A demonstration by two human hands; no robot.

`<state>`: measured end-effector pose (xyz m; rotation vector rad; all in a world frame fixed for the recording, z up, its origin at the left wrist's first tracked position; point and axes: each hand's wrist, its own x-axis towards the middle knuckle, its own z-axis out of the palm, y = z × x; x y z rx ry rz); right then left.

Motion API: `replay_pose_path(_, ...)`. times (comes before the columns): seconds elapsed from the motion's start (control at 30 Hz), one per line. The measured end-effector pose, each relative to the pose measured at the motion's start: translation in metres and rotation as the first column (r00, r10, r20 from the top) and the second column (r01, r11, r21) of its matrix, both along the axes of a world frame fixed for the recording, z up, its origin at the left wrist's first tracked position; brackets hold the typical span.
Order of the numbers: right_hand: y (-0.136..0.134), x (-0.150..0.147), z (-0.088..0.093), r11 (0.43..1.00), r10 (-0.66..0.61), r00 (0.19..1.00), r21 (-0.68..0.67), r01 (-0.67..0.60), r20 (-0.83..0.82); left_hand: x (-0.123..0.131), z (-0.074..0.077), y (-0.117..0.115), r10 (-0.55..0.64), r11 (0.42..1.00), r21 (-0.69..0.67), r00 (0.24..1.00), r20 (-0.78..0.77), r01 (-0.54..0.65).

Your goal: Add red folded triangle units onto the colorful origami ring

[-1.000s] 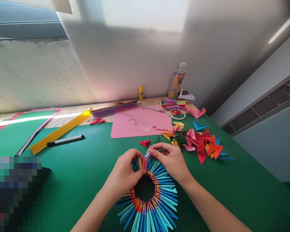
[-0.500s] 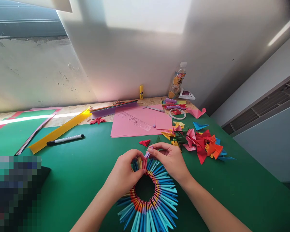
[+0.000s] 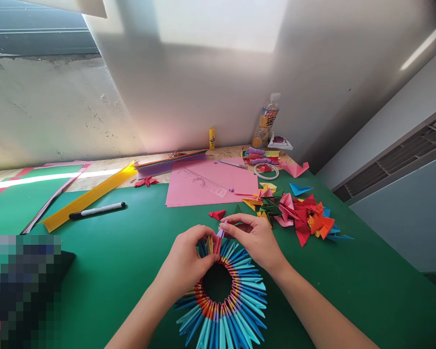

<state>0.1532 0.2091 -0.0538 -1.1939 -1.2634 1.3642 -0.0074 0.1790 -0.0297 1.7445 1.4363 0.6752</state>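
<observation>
A ring of folded paper pieces point(image 3: 245, 292), mostly light and dark blue with a multicoloured inner edge, lies on the green table in front of me. My left hand point(image 3: 189, 257) grips the ring's far left part, its thumb at the inner edge and fingers over the outside, around yellow, blue and pink pieces. Between the thumb and forefinger of my right hand point(image 3: 254, 237) is a small purple folded paper piece point(image 3: 221, 232). Its lower end is at the pink pieces on the ring's far edge; whether it is seated there I cannot tell.
Loose folded pieces point(image 3: 305, 215) lie in a heap at right. Behind the ring are pink sheets point(image 3: 181, 196) with a clear ruler point(image 3: 203, 182). A marker point(image 3: 98, 210) and a yellow strip point(image 3: 90, 196) lie left. A glue stick point(image 3: 212, 139) and bottle point(image 3: 267, 121) stand near the wall.
The purple piece is more upright and lower against the ring's far edge. My right hand has shifted slightly left with it; my left hand keeps its grip.
</observation>
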Motion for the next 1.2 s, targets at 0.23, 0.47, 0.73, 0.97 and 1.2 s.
replay_pose_path(0.23, -0.0001, 0.0008, 0.0035, 0.993, 0.020, 0.997, 0.112, -0.029, 0.081, 0.0003, 0.0007, 0.0000, -0.001, 1.000, -0.005, 1.000, -0.005, 0.001)
replay_pose_path(0.47, -0.0018, -0.0021, 0.0039, 1.000, -0.008, 1.000, 0.013, 0.007, 0.010, -0.0003, 0.0002, -0.0003, 0.002, 1.000, -0.009, 1.000, -0.009, -0.002)
replay_pose_path(0.73, -0.0014, -0.0016, 0.0039, 0.999, -0.004, 1.000, 0.036, 0.003, 0.010, -0.0005, -0.0007, -0.0003, 0.014, 1.000, -0.009, 1.000, -0.003, -0.014)
replay_pose_path(0.97, -0.0032, -0.0016, 0.0032, 0.989, 0.037, 0.996, 0.143, -0.048, 0.082, -0.0004, -0.0014, -0.0011, 0.014, 1.000, -0.006, 1.000, -0.011, -0.014)
replay_pose_path(1.2, -0.0031, -0.0020, 0.0016, 0.983, 0.091, 0.986, 0.148, -0.111, 0.138, -0.0007, -0.0043, -0.0021, 0.008, 1.000, 0.006, 0.998, -0.059, -0.008)
